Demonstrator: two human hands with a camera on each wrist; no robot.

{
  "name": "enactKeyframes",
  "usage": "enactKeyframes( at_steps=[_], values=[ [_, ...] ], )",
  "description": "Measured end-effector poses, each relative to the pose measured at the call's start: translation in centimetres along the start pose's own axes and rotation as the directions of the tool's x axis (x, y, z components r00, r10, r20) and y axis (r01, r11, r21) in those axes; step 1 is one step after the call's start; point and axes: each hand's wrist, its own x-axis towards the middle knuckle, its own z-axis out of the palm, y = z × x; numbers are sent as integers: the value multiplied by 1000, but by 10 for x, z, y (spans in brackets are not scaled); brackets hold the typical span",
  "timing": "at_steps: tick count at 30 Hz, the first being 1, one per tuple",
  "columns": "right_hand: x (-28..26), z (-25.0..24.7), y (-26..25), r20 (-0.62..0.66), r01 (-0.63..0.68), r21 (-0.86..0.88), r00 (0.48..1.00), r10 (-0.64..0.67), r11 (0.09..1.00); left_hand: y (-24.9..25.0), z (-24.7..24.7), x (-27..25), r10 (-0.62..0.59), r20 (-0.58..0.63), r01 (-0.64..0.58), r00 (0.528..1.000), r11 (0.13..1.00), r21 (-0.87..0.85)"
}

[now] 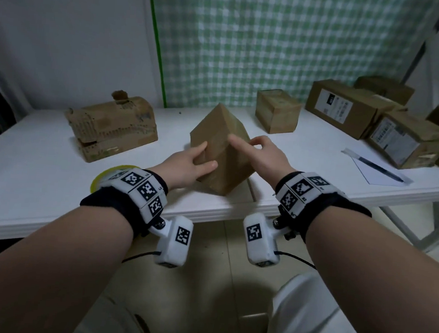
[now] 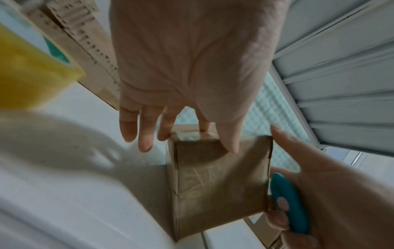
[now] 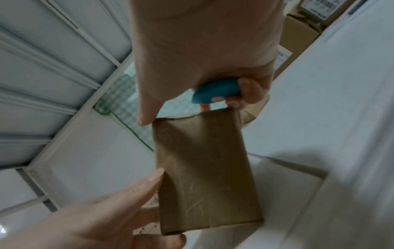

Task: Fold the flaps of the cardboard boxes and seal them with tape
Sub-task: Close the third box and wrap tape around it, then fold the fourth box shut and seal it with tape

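Note:
A small brown cardboard box (image 1: 222,145) wrapped in clear tape stands tilted on one corner near the front edge of the white table (image 1: 43,180). My left hand (image 1: 187,164) holds its left side, with the thumb on the near face and the index finger behind the top edge (image 2: 219,182). My right hand (image 1: 263,156) touches the box's right edge with a straight index finger. Its other fingers curl round a small teal cutter (image 3: 215,92), which also shows in the left wrist view (image 2: 285,187). A yellow tape roll (image 1: 106,175) lies under my left wrist.
Two crushed, torn cardboard boxes (image 1: 112,125) lie stacked at the left. A small sealed box (image 1: 277,110) stands behind, and several labelled boxes (image 1: 347,107) fill the right end. A pen (image 1: 377,167) rests on a sheet of paper to the right.

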Motion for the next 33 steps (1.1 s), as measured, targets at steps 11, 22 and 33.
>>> enactKeyframes(
  at_steps=[11,22,33],
  values=[
    [81,-17,-13,-276,34,-395,949,-154,918,22,-7,68,72,64,-72,995,997,-13],
    [199,-19,2,-285,-67,-503,954,-92,862,22,-16,158,54,58,-57,997,997,58],
    [217,-17,-7,-360,-105,-490,928,-92,865,9,-37,176,121,-221,-113,968,992,52]
  ],
)
